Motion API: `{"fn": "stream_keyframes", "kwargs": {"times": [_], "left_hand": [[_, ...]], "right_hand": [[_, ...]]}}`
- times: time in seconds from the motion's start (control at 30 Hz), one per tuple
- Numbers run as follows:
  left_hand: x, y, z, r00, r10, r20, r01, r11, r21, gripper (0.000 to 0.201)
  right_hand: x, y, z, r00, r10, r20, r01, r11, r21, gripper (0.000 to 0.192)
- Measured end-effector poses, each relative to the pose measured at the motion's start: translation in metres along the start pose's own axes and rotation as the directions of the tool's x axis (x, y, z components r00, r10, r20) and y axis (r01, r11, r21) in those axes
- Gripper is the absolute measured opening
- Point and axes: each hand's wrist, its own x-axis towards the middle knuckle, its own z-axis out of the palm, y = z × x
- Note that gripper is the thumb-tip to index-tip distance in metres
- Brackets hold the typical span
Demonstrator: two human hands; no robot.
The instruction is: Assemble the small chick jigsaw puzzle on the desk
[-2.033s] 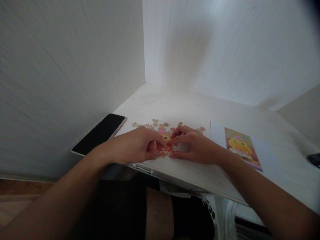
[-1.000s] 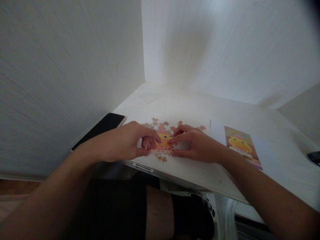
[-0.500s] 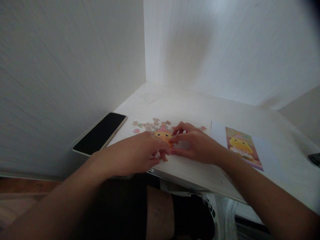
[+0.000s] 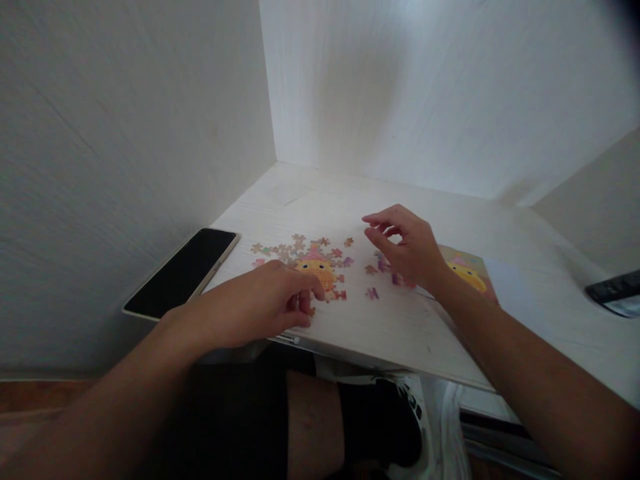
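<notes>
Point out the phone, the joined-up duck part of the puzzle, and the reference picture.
phone (image 4: 183, 273), head view, middle of its dark screen.
joined duck section (image 4: 315, 269), head view, on the yellow face.
reference picture (image 4: 467, 273), head view, on the printed yellow duck.

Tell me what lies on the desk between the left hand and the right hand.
Head view: the assembled yellow duck patch by the left hand, then loose puzzle pieces and bare desk toward the raised right hand.
</notes>
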Motion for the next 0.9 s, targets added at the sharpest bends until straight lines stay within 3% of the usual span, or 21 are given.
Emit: {"fn": "stream_keyframes", "kwargs": {"times": [0.17, 0.33, 0.77, 0.9], "left_hand": [[0.002, 0.003, -0.006, 1.000, -0.009, -0.021, 0.009, 1.000, -0.027, 0.024], [-0.007, -0.008, -0.014, 0.996, 0.001, -0.084, 0.005, 0.997, 0.076, 0.032], [0.001, 0.001, 0.004, 0.999, 0.047, -0.018, -0.047, 0.999, -0.016, 0.017], [-0.001, -0.001, 0.000, 0.998, 0.046, -0.052, -0.044, 0.998, 0.045, 0.029]], "right_hand": [[0.001, 0.012, 0.003, 0.999, 0.050, -0.018, -0.050, 0.999, 0.002, 0.021], [0.001, 0.011, 0.004, 0.998, 0.056, -0.015, -0.056, 0.998, 0.002, 0.023], [0.000, 0.009, 0.006, 0.997, 0.075, 0.036, -0.076, 0.997, 0.014, 0.023], [0.000, 0.010, 0.006, 0.995, 0.085, 0.052, -0.085, 0.996, 0.011, 0.023]]}}
